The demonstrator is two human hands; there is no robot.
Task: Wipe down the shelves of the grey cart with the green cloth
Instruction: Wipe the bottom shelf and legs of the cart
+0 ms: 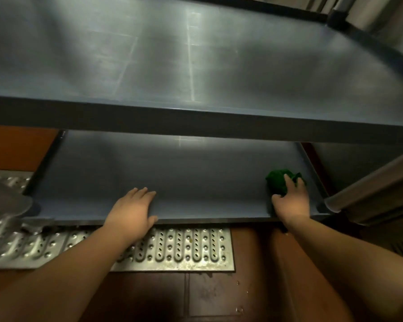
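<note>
Nearest, I see a metal floor grate (184,247). Beyond it, my left hand (132,209) rests flat, fingers relaxed, on the grey cart's lower shelf (184,173); my right hand (291,201) grips the bunched green cloth (277,180) near that shelf's right end. The upper shelf (196,54) lies farther.

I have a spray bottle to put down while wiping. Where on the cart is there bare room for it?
The upper shelf shows nothing on it. On the lower shelf, the stretch between the left hand at the front lip and the right hand is bare. The right corner is crowded: that grip holds the green cloth there.
</note>
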